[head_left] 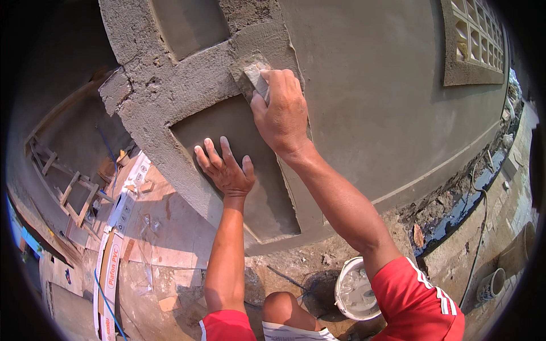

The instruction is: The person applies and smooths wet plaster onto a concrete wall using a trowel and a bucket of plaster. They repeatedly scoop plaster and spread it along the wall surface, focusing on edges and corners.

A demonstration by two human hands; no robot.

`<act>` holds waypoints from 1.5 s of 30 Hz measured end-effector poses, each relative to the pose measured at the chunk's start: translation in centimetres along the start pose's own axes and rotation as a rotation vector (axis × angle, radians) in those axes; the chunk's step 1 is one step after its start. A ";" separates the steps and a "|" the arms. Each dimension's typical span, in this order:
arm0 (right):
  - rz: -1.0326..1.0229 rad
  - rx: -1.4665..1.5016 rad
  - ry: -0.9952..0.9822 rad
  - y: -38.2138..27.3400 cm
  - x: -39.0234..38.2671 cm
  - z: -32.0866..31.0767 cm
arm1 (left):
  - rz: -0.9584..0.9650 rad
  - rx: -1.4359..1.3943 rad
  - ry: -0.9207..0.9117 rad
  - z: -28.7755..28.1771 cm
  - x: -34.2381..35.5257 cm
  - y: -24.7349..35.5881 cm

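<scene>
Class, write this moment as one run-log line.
right hand: grips trowel against wall | left hand: open, over recessed panel | bucket: grey mix inside

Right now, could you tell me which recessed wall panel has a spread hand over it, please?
The lower panel: the left hand is spread over it; no hand covers the upper panel.
</scene>
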State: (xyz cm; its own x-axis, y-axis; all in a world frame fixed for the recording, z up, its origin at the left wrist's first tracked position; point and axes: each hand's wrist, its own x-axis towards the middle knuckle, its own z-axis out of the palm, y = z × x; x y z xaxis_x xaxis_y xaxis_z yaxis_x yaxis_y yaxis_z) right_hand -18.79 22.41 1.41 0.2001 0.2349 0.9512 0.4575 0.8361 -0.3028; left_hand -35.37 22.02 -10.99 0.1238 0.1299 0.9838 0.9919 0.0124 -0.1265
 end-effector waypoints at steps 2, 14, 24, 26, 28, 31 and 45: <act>-0.044 0.096 -0.099 -0.8 -1.9 -0.9 | 0.008 0.027 -0.015 -0.4 0.0 -0.2; 0.412 0.702 -0.174 6.7 5.9 -7.9 | 0.011 0.047 0.016 -0.3 0.3 -0.1; 0.557 0.717 -0.262 7.3 -1.9 -7.6 | 0.010 0.046 0.006 -0.3 0.4 0.1; 0.632 0.709 -0.308 8.3 -5.3 -8.1 | 0.016 0.042 0.011 -0.4 0.3 0.0; 0.702 0.705 -0.361 9.7 -8.8 -9.2 | 0.019 0.047 0.014 -0.2 0.2 0.1; 0.824 0.763 -0.370 11.1 -12.6 -11.3 | 0.039 0.064 0.021 0.3 0.2 0.1; 0.205 0.251 0.239 6.5 -7.3 -4.9 | 0.079 0.163 -0.024 0.8 -0.3 -0.2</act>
State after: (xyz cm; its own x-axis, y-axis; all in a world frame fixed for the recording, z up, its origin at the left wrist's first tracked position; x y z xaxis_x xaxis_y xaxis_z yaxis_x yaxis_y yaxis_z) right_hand -13.02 23.75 -7.78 0.4744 0.3124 0.8230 0.1672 0.8860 -0.4326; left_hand -35.66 22.75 -11.35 0.1988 0.1609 0.9667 0.9610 0.1614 -0.2245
